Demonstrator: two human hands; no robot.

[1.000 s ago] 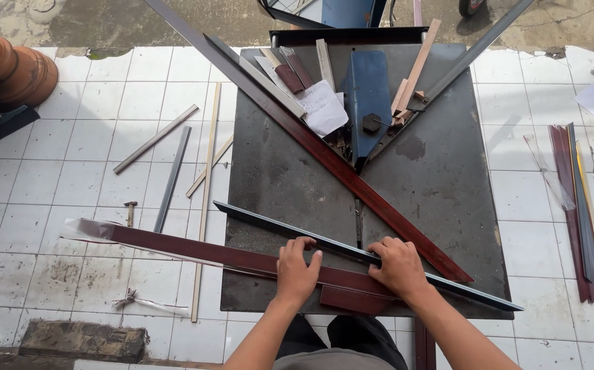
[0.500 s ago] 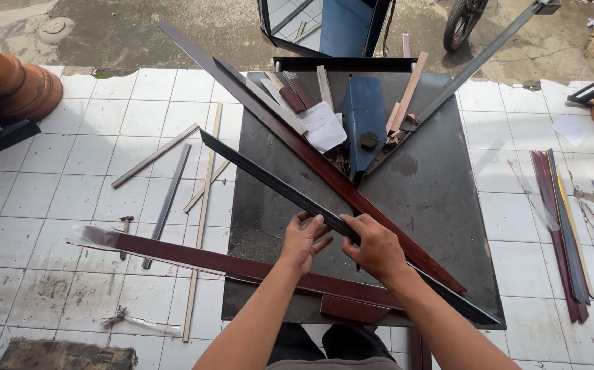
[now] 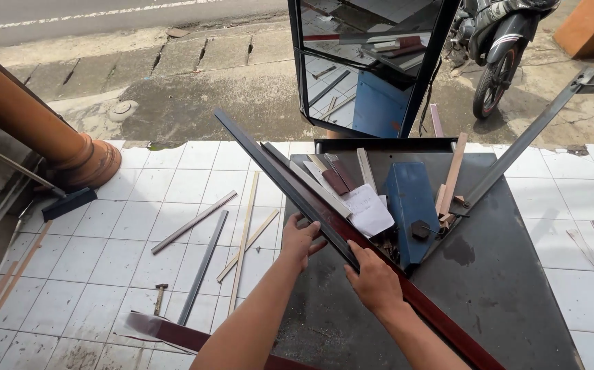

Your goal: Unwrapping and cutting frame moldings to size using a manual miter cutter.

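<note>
Both my hands hold a long dark metal profile strip [image 3: 269,164] that slants from the upper left down toward me. My left hand [image 3: 302,238] grips it from the left side and my right hand [image 3: 374,276] grips it lower down. Under it a dark red strip [image 3: 420,301] lies diagonally across the dark metal work table [image 3: 502,288]. A blue cutting tool [image 3: 410,199] sits at the table's middle, with a white paper [image 3: 369,209] and short offcuts next to it.
Several loose strips [image 3: 204,264] and a small hammer [image 3: 159,296] lie on the white tiled floor at left. A second dark red strip [image 3: 174,334] lies near my feet. A glass-panelled frame [image 3: 372,62] and a motorbike [image 3: 502,48] stand behind the table. A brown column base [image 3: 81,157] is far left.
I have lifted the dark strip off the table's near edge and swung it from lying across to pointing away to the upper left. My head has tipped up, showing the road.
</note>
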